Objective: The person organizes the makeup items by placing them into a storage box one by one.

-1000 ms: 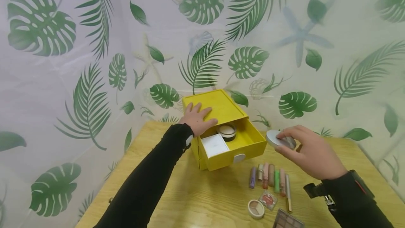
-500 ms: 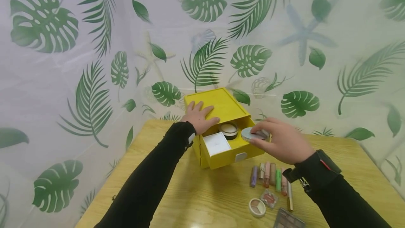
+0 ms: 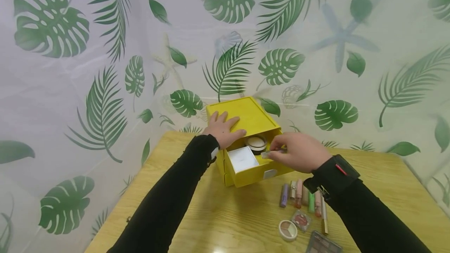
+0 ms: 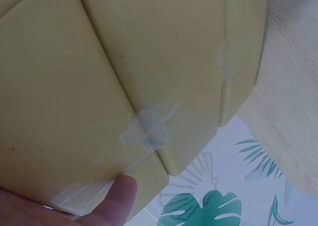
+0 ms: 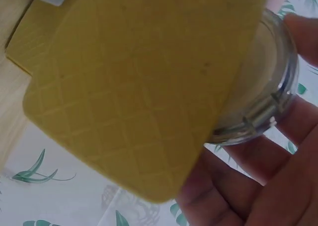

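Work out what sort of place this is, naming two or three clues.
Probably an indoor corner set up for makeup, though the room beyond is unseen. The signs: a leaf-print backdrop, a wood-grain table, and a yellow drawer box near a round three-colour palette.

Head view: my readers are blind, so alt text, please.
The right hand holds a partly hidden flat case at the open drawer of a yellow box, while the left hand rests on top. A white box and round container sit in the drawer; makeup tubes and palettes lie on the table.
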A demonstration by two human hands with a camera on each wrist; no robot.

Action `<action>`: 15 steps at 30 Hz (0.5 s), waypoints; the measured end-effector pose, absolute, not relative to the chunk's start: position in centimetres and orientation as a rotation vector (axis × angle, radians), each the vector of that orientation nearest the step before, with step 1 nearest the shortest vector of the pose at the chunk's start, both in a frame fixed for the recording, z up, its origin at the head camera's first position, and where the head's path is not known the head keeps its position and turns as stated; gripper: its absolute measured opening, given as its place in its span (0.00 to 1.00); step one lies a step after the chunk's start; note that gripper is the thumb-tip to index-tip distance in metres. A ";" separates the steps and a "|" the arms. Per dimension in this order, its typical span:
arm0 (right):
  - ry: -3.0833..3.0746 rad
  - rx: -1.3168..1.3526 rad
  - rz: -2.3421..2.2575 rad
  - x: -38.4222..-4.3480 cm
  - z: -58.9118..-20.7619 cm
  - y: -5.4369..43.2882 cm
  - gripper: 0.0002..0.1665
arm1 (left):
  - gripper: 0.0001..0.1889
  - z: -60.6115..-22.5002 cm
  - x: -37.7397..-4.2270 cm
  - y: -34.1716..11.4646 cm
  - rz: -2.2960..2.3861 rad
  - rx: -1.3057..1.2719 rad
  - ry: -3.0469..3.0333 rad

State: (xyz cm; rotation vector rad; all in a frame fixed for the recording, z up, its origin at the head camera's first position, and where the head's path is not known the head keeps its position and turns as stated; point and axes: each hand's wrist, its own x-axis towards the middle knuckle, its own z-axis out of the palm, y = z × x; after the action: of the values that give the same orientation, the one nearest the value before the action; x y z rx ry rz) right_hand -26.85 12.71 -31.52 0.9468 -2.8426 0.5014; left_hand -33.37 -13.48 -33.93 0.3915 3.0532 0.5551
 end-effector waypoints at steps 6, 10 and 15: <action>-2.944 0.971 0.475 -28.1 -31.5 11.7 0.07 | 0.38 -34.0 -33.4 -13.4 0.548 0.386 3.056; -2.994 0.960 0.461 -28.9 -31.9 11.4 0.07 | 0.38 -34.0 -33.4 -13.3 0.539 0.382 3.055; -3.044 0.886 0.479 -30.0 -32.3 10.6 0.07 | 0.38 -33.8 -33.4 -13.5 0.525 0.386 3.063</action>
State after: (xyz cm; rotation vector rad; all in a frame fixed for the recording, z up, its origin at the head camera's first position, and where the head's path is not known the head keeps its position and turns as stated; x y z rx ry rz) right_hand -30.03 10.57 -32.29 0.8858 -3.0436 0.4788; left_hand -33.39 -13.49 -33.81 0.3856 3.0630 0.5251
